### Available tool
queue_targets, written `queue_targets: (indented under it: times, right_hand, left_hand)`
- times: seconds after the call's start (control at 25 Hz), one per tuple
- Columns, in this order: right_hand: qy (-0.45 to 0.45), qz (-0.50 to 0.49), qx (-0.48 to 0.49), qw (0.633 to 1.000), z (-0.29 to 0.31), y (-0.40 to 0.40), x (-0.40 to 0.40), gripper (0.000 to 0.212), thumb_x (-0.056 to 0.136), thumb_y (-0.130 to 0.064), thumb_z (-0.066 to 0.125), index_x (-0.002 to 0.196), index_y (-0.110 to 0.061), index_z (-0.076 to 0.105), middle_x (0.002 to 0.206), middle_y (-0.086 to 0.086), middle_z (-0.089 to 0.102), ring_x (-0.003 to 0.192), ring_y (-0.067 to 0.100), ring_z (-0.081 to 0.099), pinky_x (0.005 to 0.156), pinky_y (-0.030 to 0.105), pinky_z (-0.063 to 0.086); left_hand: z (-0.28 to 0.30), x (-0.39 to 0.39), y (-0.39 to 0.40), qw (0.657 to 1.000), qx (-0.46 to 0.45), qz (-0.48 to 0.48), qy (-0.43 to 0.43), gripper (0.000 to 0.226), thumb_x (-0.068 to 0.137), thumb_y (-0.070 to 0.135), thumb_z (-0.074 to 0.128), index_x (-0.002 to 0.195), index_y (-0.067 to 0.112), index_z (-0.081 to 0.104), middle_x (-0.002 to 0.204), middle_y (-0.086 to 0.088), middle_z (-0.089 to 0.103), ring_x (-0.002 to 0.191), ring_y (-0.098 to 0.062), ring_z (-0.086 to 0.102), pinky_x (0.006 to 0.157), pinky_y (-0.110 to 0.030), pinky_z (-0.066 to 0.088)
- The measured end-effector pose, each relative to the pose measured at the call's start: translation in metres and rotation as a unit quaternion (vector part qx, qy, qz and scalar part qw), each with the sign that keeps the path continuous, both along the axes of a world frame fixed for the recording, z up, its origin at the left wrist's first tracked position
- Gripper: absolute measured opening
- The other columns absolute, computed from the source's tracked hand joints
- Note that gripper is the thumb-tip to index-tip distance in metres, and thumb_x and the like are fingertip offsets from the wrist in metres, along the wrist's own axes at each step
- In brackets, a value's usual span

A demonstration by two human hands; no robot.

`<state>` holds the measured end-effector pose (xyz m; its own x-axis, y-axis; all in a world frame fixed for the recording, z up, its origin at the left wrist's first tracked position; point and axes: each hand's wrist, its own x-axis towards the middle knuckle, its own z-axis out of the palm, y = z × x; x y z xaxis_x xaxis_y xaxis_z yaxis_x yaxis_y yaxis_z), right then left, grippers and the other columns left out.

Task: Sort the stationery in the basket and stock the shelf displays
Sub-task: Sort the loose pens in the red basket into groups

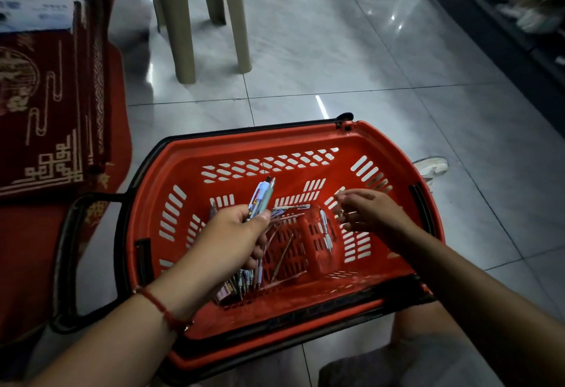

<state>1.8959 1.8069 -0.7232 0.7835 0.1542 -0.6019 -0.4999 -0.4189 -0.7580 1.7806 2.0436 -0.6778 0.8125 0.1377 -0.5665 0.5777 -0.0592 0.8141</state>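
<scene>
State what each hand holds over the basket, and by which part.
The left hand grips a bunch of pens by their lower barrels, tips sticking up. The right hand is blurred; whether it holds anything cannot be told.

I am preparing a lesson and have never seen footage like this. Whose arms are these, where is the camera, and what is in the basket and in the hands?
There is no machine here: a person wears one camera on the head, looking down at their own arms. The left hand grips a small bunch of pens above a red shopping basket, which sits on a tiled floor. The right hand reaches into the basket with loose fingers; it is blurred, so whether it holds anything is unclear. More loose pens and pencils lie on the basket's bottom. Beige stool legs stand beyond, red patterned mats lie to the left, and a dark shelf is at the far right.
</scene>
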Motion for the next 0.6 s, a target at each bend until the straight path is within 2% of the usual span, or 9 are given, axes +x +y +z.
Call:
queue_targets:
  times: [0.08,0.16,0.24,0.32,0.36,0.48,0.52,0.6]
  right_hand:
    - [0.000,0.033,-0.061,0.998,-0.020,0.006,0.009,0.009,0.092,-0.011,0.065,0.100,-0.009,0.065,0.094,0.015,0.071,0.074,0.021,0.070,0.061,0.027,0.059]
    - [0.017,0.089,-0.147,0.985,-0.046,0.016,0.020,0.012,0.088,-0.005,0.067,0.099,-0.008,0.061,0.093,0.014,0.069,0.073,0.020,0.069,0.056,0.025,0.055]
    - [0.068,0.164,-0.215,0.960,-0.075,0.023,0.034,0.016,0.086,-0.006,0.070,0.099,-0.006,0.061,0.098,0.017,0.070,0.085,0.027,0.071,0.071,0.035,0.060]
    - [0.136,0.190,-0.242,0.942,-0.097,0.028,0.040,0.011,0.087,-0.007,0.068,0.093,-0.007,0.060,0.098,0.015,0.069,0.095,0.030,0.068,0.090,0.043,0.057]
    - [0.162,0.210,-0.252,0.931,-0.108,0.030,0.039,0.010,0.087,-0.008,0.068,0.093,-0.008,0.061,0.096,0.012,0.068,0.094,0.028,0.067,0.090,0.041,0.056]
    - [0.153,0.275,-0.302,0.900,-0.148,0.041,0.042,0.025,0.089,-0.013,0.067,0.111,-0.003,0.064,0.104,0.014,0.070,0.086,0.024,0.069,0.071,0.028,0.058]
    - [0.169,0.288,-0.321,0.886,-0.153,0.047,0.040,0.029,0.092,-0.014,0.064,0.117,-0.001,0.061,0.103,0.015,0.068,0.083,0.023,0.068,0.063,0.023,0.057]
    - [0.132,0.292,-0.351,0.879,-0.177,0.051,0.045,0.032,0.093,-0.013,0.062,0.123,-0.001,0.059,0.102,0.014,0.067,0.083,0.023,0.067,0.051,0.021,0.049]
  left_hand:
    - [-0.003,0.001,-0.001,1.000,0.001,-0.006,0.004,0.018,0.100,0.027,0.053,0.097,0.014,0.065,0.070,-0.002,0.058,0.053,-0.011,0.054,0.048,-0.025,0.047]
    - [-0.006,0.002,-0.001,1.000,0.001,-0.008,0.008,0.018,0.100,0.026,0.052,0.096,0.014,0.064,0.070,-0.003,0.057,0.053,-0.011,0.053,0.049,-0.025,0.047]
    - [-0.009,0.002,-0.002,1.000,0.001,-0.010,0.011,0.015,0.100,0.027,0.052,0.096,0.017,0.063,0.070,-0.001,0.058,0.054,-0.011,0.054,0.049,-0.026,0.047]
    - [-0.011,0.002,-0.004,1.000,-0.001,-0.013,0.014,0.014,0.099,0.029,0.053,0.099,0.020,0.064,0.069,0.000,0.059,0.053,-0.009,0.055,0.049,-0.025,0.046]
    - [-0.013,0.003,-0.004,1.000,-0.005,-0.009,0.017,0.015,0.099,0.029,0.053,0.097,0.020,0.065,0.067,0.001,0.059,0.050,-0.008,0.054,0.048,-0.023,0.045]
    - [-0.018,0.006,0.000,1.000,-0.009,0.004,0.026,0.017,0.098,0.032,0.053,0.087,0.023,0.063,0.062,0.003,0.058,0.043,-0.005,0.051,0.042,-0.018,0.040]
    - [-0.020,0.007,0.002,1.000,-0.015,0.011,0.025,0.016,0.097,0.032,0.054,0.089,0.023,0.064,0.063,0.004,0.058,0.045,-0.005,0.052,0.043,-0.019,0.040]
    - [-0.025,0.009,0.005,0.999,-0.028,0.026,0.028,0.014,0.096,0.033,0.055,0.093,0.026,0.067,0.062,0.006,0.059,0.050,-0.007,0.054,0.047,-0.022,0.043]
